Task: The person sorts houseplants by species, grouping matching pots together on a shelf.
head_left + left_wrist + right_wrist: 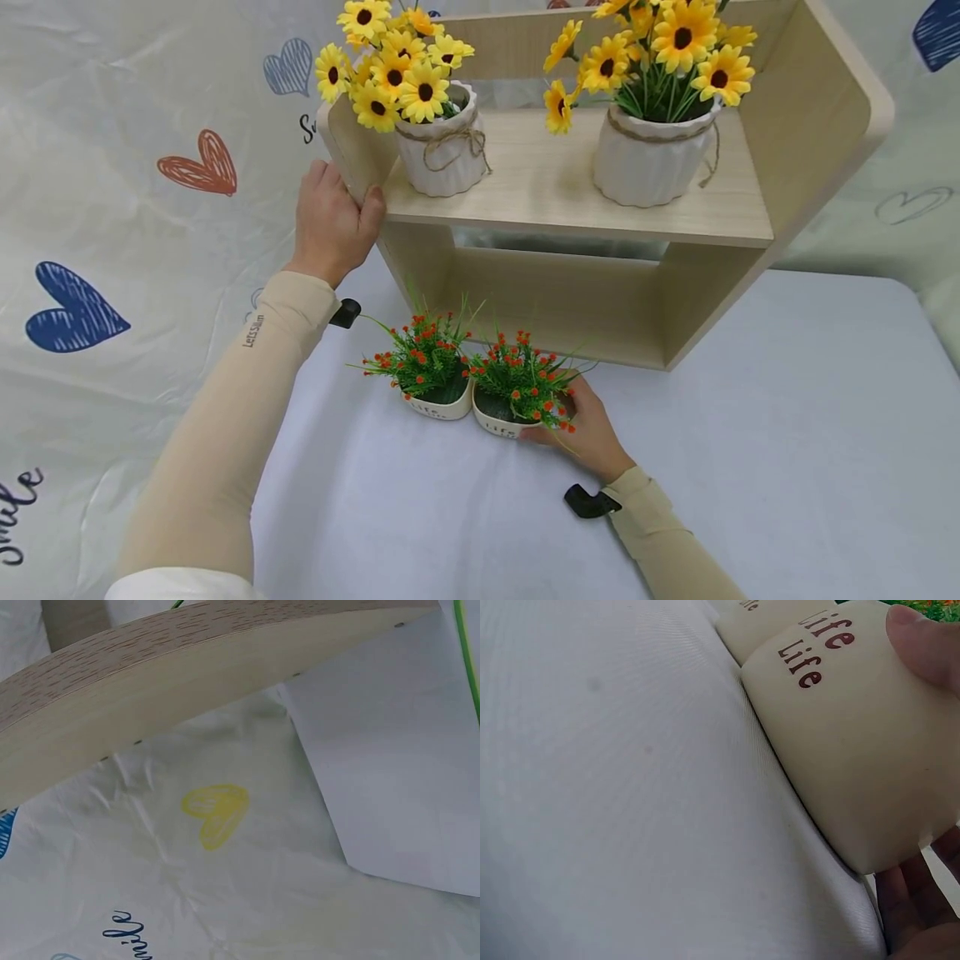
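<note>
My left hand grips the left side panel of a light wooden shelf unit, thumb over the front edge. The left wrist view shows only the panel's edge, not the hand. My right hand holds the right-hand one of two small potted plants with red flowers. In the right wrist view, its cream pot, lettered "Life", lies between the thumb and the fingers, low against the white cloth. The other potted plant stands right beside it on the left.
Two ribbed white pots with yellow flowers, a left one and a right one, stand on the upper board. The white-clothed table extends right and forward. Behind hangs a sheet printed with hearts.
</note>
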Tool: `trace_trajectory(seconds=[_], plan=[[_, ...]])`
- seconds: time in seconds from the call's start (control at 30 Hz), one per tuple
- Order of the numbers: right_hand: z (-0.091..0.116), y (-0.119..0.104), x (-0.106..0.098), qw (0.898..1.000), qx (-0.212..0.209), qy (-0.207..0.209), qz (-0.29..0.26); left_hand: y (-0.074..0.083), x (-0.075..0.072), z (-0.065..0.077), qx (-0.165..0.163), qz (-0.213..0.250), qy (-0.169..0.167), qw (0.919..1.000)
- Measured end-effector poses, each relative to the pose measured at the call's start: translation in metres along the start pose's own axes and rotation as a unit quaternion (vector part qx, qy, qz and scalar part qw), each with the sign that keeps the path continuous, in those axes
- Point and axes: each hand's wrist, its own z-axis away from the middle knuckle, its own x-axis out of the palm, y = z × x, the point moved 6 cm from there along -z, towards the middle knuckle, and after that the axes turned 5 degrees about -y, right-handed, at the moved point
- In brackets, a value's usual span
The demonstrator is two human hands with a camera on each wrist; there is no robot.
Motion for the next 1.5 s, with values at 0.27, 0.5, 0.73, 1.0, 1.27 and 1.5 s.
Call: trace_trajectory(seconds=[0.27,0.5,0.73,1.0,1.27,1.5], plan=[[0.0001,-0.0041,-0.0010,1.000,-0.009,0.001,0.003,0.0014,-0.0007,-0.0013,-0.001,0.000,0.000,1.0000],[0.0014,-0.0013,-0.0026,1.000,0.005,0.003,0.004,0.0008,0.0006,-0.0011,-0.011,-0.001,-0.011,0.9999],[0.0035,-0.0001,-0.0039,1.000,0.017,0.007,0.012,0.0011,0.0012,-0.0012,-0.014,0.001,-0.013,0.9998],[0.0045,-0.0020,-0.0070,0.998,0.031,0.015,0.061,0.0013,0.0020,-0.0028,-0.006,0.003,-0.007,1.0000],[0.0040,-0.0032,-0.0056,0.999,0.016,0.009,0.036,-0.0002,0.0015,-0.0013,-0.017,0.009,-0.012,0.9997],[0.0052,-0.0061,-0.0049,0.998,0.024,0.029,0.051,-0.0013,0.0015,0.0004,-0.010,0.006,-0.009,0.9999]])
